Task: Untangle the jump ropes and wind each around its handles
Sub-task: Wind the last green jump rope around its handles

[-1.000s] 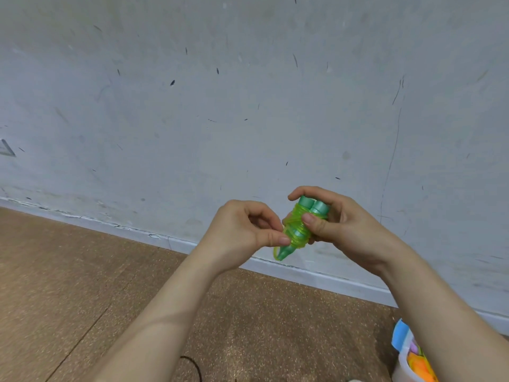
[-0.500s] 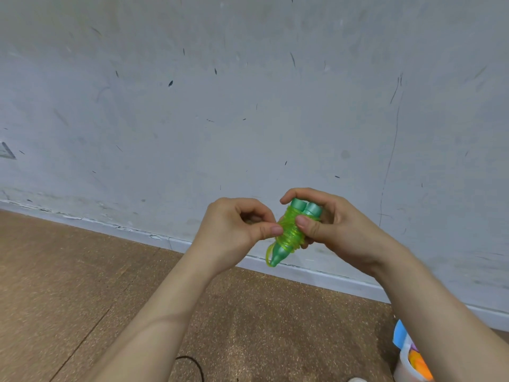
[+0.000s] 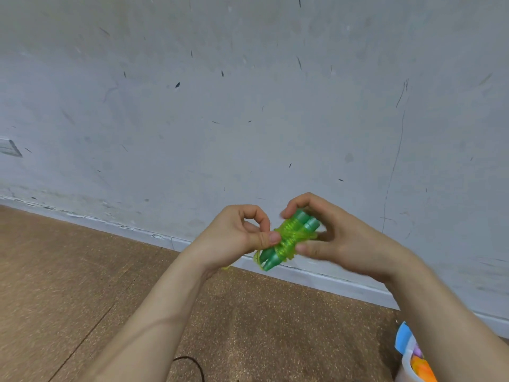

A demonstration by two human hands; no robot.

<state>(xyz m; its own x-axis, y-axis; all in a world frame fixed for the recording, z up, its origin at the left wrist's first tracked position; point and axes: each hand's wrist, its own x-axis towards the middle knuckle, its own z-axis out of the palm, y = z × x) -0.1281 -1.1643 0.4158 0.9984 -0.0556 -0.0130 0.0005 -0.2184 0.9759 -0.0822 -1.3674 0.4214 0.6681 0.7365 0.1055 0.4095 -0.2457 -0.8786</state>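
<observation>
A green jump rope [image 3: 289, 239] is held up in front of the wall, its translucent cord wound around its two green handles lying side by side. My right hand [image 3: 338, 238] grips the handle bundle, fingers curled over the upper ends and thumb on the windings. My left hand [image 3: 237, 235] pinches the cord at the bundle's left side between thumb and curled fingers. A short loop of cord sticks out near the lower handle tips.
A grey scuffed wall [image 3: 248, 106] with a baseboard stands close ahead above a brown cork-like floor [image 3: 68, 285]. A white container [image 3: 413, 365] with colourful items sits at the bottom right. A black cable [image 3: 192, 365] lies on the floor below my arms.
The bundle has tilted more toward horizontal. My right thumb shifted lower on the windings, and my left hand stays pinched on the cord at the bundle's side.
</observation>
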